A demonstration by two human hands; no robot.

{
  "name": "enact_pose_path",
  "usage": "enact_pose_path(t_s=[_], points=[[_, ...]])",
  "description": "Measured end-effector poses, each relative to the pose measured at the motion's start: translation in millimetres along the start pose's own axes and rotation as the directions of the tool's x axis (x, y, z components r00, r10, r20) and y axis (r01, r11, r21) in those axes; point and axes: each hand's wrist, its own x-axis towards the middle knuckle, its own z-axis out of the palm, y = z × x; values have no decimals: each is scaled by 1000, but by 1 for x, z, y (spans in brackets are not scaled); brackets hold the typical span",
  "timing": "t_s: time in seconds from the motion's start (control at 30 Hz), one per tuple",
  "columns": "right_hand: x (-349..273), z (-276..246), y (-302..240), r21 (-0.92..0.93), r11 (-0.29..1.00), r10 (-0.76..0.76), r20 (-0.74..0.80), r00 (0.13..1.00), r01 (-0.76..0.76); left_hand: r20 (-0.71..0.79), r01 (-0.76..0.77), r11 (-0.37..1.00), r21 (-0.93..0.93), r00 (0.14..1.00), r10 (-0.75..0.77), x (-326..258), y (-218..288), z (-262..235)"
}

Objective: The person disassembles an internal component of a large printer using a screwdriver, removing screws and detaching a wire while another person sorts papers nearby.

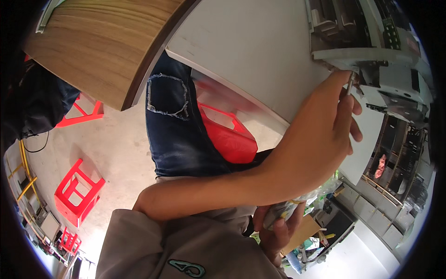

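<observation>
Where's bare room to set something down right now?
On the white tabletop, between the wooden tabletop and the pale machine; also most of the wooden one. Crowded: at the machine, around the left hand.

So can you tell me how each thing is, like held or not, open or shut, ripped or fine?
Left hand: closed on a thin metal rod
Thin metal rod: held at the machine; touching or not, I can't tell
Right hand: closed on a plastic bag
Plastic bag: held, crumpled; sealed or not, I can't tell
Machine: inner parts showing
Jeans: worn, frayed around a patch
</observation>
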Motion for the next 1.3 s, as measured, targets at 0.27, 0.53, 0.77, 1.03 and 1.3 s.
enact_pose_path(t_s=[0.27, 0.53, 0.77, 1.03, 1.3], points=[[2, 20, 4, -75, 993, -100, -121, 988, 91, 54, -73, 990, 122, 996, 67, 2, -11, -2], [1, 18, 1, 19, 998, -55, -104, 993, 57, 20, -20, 990, 141, 1000, 17, 9, -5, 0], [3, 21, 0, 63, 997, -48, -90, 995, 54, 37, 0, 980, 201, 999, -8, 13, -6, -6], [-9, 22, -14, 190, 982, 54, -200, 978, -16, 39, 38, 983, 179, 998, -46, 17, -5, -7], [-2, 1, -10, 786, 582, 66, 211, 975, -210, 137, 302, 949, -94, 948, -288, 3, 10, -9]])
